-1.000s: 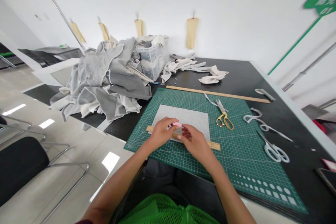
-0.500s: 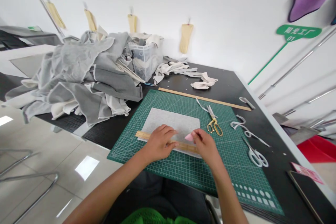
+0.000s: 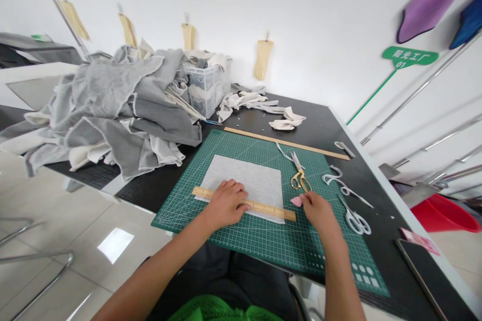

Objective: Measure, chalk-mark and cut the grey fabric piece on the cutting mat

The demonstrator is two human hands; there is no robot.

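Note:
A piece of light grey fabric [image 3: 244, 175] lies flat on the green cutting mat [image 3: 218, 246]. Across its near edge runs a short wooden ruler [image 3: 269, 208], its right end sticking out past the cloth. My left hand [image 3: 227, 202] is pressed down on the ruler, with the thumb on the near side and curled fingers on the far side. Pinched between the fingertips of my right hand [image 3: 318, 210] is a pink piece of tailor's chalk [image 3: 296, 201], held just right of the ruler's end. Gold-handled scissors [image 3: 300, 180] lie beyond that hand.
White-handled scissors [image 3: 357, 221] and fabric strips [image 3: 333, 175] lie to the right, near a phone [image 3: 422, 278]. A long wooden ruler [image 3: 286, 143] crosses the mat's far edge. At left are a heap of grey cloth [image 3: 109, 90] and a plastic bin [image 3: 205, 88].
My right hand, with the chalk, has moved right, off the fabric and past the ruler's end. My left hand stays on the ruler. The view has shifted slightly.

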